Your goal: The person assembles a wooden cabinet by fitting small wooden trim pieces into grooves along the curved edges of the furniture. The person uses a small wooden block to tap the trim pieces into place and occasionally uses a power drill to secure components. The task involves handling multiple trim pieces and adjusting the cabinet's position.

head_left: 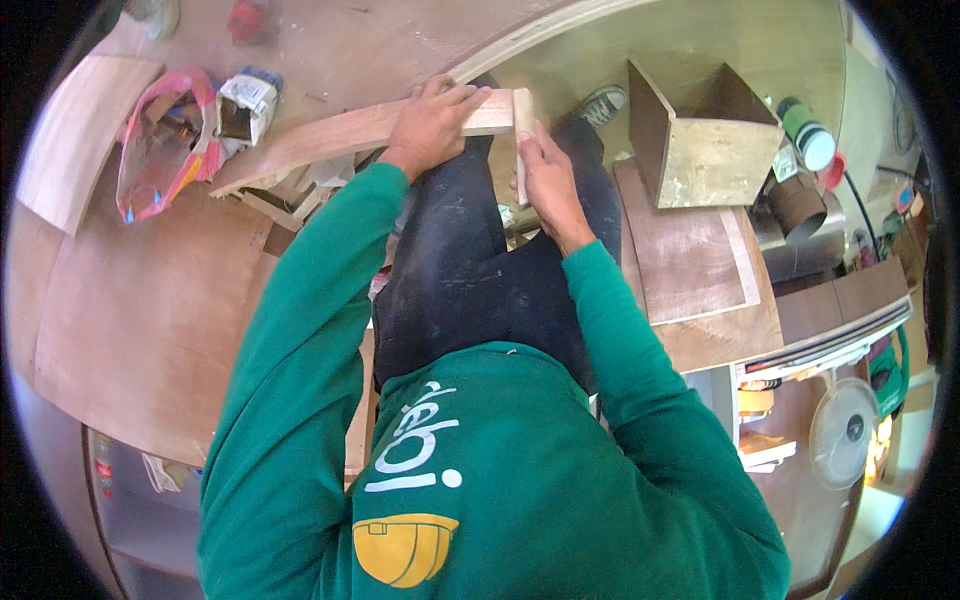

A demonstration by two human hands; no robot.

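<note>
In a workroom, a board [340,138] is clasped by the left hand [430,125], an end strip [523,112] by the right hand [550,180], seemingly for steadiness.

A long, pale, slightly curved wooden board [335,138] slants up rightward; a short, narrow strip [523,108] sits crosswise at its right end.

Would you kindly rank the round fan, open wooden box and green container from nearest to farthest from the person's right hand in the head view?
1. Open wooden box: right of the right hand.
2. Green container: just past the box.
3. Round fan: toward the lower right.
</note>
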